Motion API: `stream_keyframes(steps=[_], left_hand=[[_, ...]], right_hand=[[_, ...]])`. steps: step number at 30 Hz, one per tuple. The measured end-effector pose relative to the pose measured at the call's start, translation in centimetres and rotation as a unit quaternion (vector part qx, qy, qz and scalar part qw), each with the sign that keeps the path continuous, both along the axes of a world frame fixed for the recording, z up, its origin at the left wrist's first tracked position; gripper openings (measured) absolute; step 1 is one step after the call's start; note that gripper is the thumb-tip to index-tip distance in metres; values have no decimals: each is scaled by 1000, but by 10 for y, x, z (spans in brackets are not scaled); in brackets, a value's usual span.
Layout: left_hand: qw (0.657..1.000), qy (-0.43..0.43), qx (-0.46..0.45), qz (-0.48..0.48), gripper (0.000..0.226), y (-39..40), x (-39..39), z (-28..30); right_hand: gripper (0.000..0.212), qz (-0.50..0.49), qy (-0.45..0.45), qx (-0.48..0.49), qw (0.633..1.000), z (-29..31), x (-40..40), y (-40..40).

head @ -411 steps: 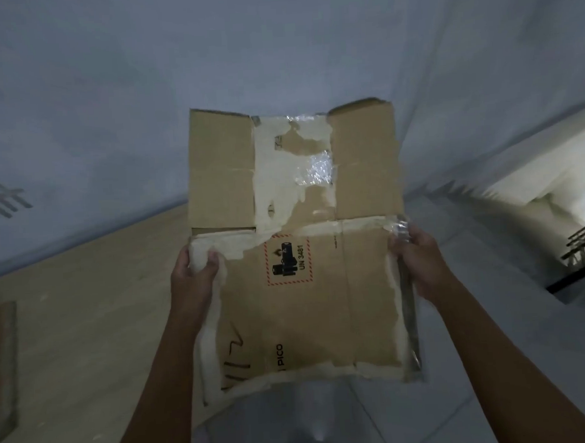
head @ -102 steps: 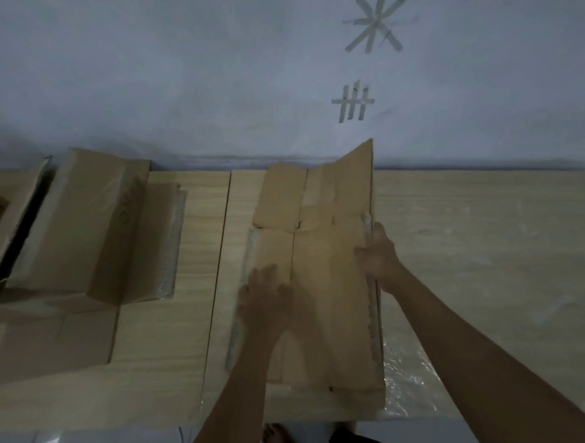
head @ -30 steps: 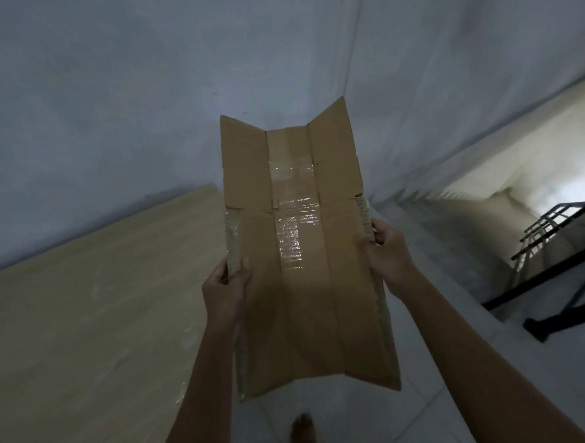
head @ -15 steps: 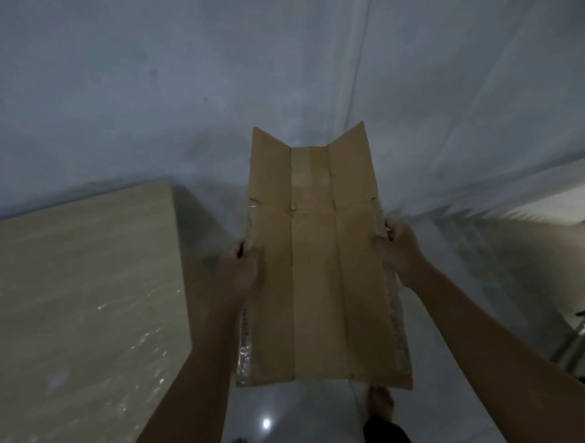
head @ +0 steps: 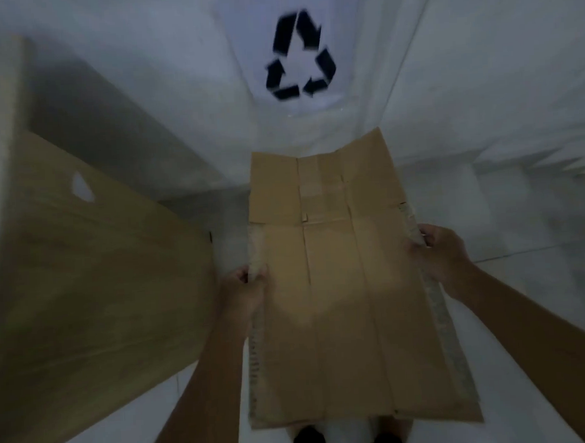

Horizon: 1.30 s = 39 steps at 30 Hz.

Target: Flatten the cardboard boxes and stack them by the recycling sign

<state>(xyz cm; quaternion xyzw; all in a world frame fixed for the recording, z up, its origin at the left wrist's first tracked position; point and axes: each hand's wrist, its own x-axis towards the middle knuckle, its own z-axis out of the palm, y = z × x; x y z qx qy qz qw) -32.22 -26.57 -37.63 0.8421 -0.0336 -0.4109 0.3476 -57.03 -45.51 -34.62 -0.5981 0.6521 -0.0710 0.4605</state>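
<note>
Feet (head: pixel 346 440) glimpsed at bottom centre, under near edge of flattened box (head: pixel 335 297). Box held flat at frame centre, long side edges pinched: left hand (head: pixel 242 291) clamped on left edge, right hand (head: pixel 438 251) clamped on right edge, flaps pointed away. Wooden bench (head: pixel 84 283) now pushed to left of frame. Recycling sign (head: pixel 299 56) newly brought into view on wall at upper centre, absent half a second earlier. Drop-off spot judged reached; lowering onto floor below sign judged next.

Flattened box (head: pixel 343 306) below recycling sign (head: pixel 298 55), wooden panel (head: pixel 84 286) left.
</note>
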Motion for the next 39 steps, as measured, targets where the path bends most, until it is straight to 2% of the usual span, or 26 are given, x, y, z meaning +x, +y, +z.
stream_keyframes(steps=[4,6,8,11,16,18,21,23,25,27,30,33,36,39], left_hand=[[998,33,11,54,19,7,12,-141],[998,22,22,60,42,9,20,-205],[998,4,20,65,44,3,22,-250],[997,-29,13,69,19,-7,22,-294],[995,-80,6,51,19,-36,22,-360],[995,-91,15,29,22,-47,18,-378],[990,-124,59,-8,31,-55,11,-390],[981,-159,96,-55,39,-54,7,-384],[961,-194,136,-142,51,-49,1,-367],[936,-215,161,-226,62,-37,-5,-341],[904,-222,192,-312,71,-16,-21,-289],[871,-250,230,-355,65,2,-44,-208],[847,-269,258,-380,60,17,-71,-115],[857,-254,250,-372,58,45,-98,-8]], right_hand=[[22,-22,17,10,1000,-137,11,-1],[26,-48,16,8,999,-193,18,-3],[25,-66,3,-1,998,-241,26,-7],[30,-81,2,-39,996,-298,37,-12],[20,-85,35,-115,989,-366,52,-27],[25,-90,66,-133,985,-381,53,-37],[34,8,156,-92,983,-398,50,-40],[49,43,167,-23,985,-399,48,-37],[68,53,201,14,978,-389,43,-30],[64,110,245,-24,963,-364,32,-19],[55,266,299,-92,912,-309,15,8],[57,347,315,-111,876,-230,11,40],[56,388,312,-136,856,-138,10,76],[54,423,308,-128,843,-30,7,115]])
